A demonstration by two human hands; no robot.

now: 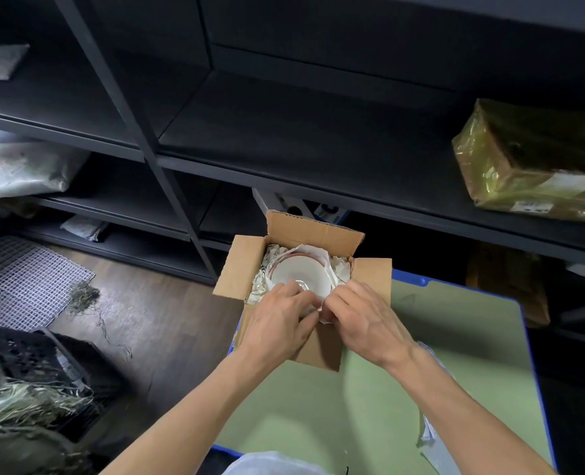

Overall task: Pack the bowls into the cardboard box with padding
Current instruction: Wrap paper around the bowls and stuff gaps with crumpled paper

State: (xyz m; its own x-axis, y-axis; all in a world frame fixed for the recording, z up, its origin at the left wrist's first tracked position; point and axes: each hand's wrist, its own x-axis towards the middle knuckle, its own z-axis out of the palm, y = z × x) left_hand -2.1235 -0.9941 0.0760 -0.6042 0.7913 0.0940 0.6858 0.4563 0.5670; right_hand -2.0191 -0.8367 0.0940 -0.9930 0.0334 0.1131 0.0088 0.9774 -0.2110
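My right grip (pixel 363 320) is pinched on a fold of the wrapping paper (pixel 319 315) at the near side of the box. My left grip (pixel 277 317) is curled over the near rim of the white bowl (pixel 301 274), fingers inside and thumb outside against that same paper. The danger, as I judge it, is in pulling: if I tug the fold hard with the right, the thin sheet may tear or drag the bowl up against the cardboard wall. If I press down with the left, the rim takes the load, not the padding. The bowl lies just beyond my fingertips, upright and mouth up, touching my left fingers and close beside my right. A reddish-banded rim shows behind it, though I cannot tell whether that is a second bowl nested below. Crumpled paper padding (pixel 339 269) fills the corners around it. The cardboard box (pixel 305 231) stands open, flaps out, at the far left corner of the green tabletop (pixel 421 371), very near the edge. A careless shove could slide it toward the floor (pixel 167 303). Behind are dark shelves (pixel 318 138) with a wrapped parcel (pixel 531 166).
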